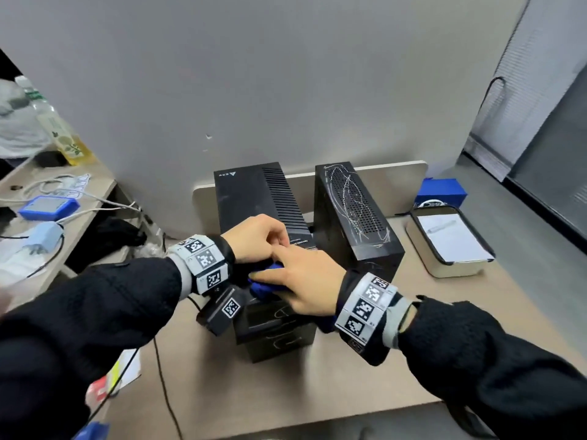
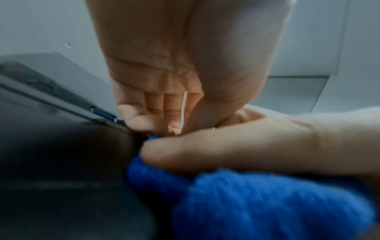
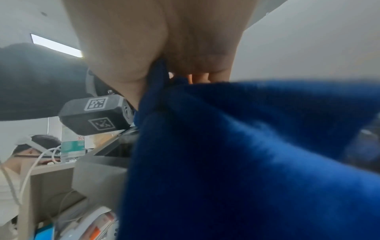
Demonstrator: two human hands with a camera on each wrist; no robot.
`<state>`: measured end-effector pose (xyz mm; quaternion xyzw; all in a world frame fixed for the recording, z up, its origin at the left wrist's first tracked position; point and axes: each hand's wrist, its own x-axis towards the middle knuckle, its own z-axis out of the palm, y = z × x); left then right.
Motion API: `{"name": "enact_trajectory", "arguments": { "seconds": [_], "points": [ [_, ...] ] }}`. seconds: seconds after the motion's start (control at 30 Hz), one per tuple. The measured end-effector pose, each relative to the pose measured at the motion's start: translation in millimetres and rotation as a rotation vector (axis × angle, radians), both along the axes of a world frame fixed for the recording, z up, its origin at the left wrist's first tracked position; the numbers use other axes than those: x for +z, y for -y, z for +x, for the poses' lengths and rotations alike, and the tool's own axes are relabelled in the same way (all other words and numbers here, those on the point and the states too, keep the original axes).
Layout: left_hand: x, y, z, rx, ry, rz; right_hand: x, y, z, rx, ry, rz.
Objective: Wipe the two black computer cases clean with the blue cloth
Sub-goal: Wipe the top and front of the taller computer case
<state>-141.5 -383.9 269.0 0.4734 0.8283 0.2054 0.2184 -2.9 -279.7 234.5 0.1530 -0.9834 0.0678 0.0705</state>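
Both hands meet over the left black case [image 1: 254,192]. The right hand [image 1: 301,281] holds the bunched blue cloth [image 1: 266,289] under its curled fingers; the left hand's [image 1: 257,236] fingers pinch its edge. The second case [image 1: 352,214] stands just right of them.

narrow gap between cases [image 1: 313,223] — wall [image 1: 286,74] behind

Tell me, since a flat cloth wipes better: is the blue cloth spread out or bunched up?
Bunched up. The blue cloth sits in crumpled folds under the right hand, with the left hand touching it, over the left case.
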Motion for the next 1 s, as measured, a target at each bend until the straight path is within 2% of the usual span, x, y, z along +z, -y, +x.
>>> {"name": "enact_trajectory", "arguments": {
  "seconds": [0.13,0.23,0.3,0.43,0.57,0.67,0.77,0.9,0.93,1.0],
  "points": [
    [0.4,14.4,-3.4,-0.017,0.212,0.069,-2.1,-30.3,28.1,0.078,0.074,0.022],
    [-0.5,26.9,-4.2,-0.007,0.281,0.149,-4.9,-46.7,44.4,0.065,0.023,0.067],
    [-3.4,31.1,-0.8,-0.003,0.291,0.176,-9.5,-28.0,41.5,0.071,-0.042,0.108],
    [-6.1,32.9,1.8,0.014,0.273,0.182,-24.3,34.8,20.9,0.087,-0.167,0.063],
    [-4.1,40.7,-1.2,0.037,0.307,0.209,-28.4,27.4,27.0,0.041,-0.233,0.033],
    [-6.0,46.3,5.0,0.027,0.333,0.238,-33.6,-0.3,49.6,-0.080,-0.279,-0.016],
    [-11.7,50.0,12.5,-0.020,0.246,0.263,-35.9,-6.8,62.2,-0.253,-0.249,-0.085],
    [-16.8,53.8,17.8,-0.024,0.215,0.301,-38.7,8.5,62.4,-0.440,-0.226,-0.425],
    [-17.7,54.1,20.2,-0.011,0.203,0.322,-38.1,10.6,62.7,-0.452,-0.246,-0.453],
    [-23.7,54.0,26.4,0.077,0.153,0.389,-38.1,9.2,64.3,-0.408,-0.319,-0.342]
  ]
}}
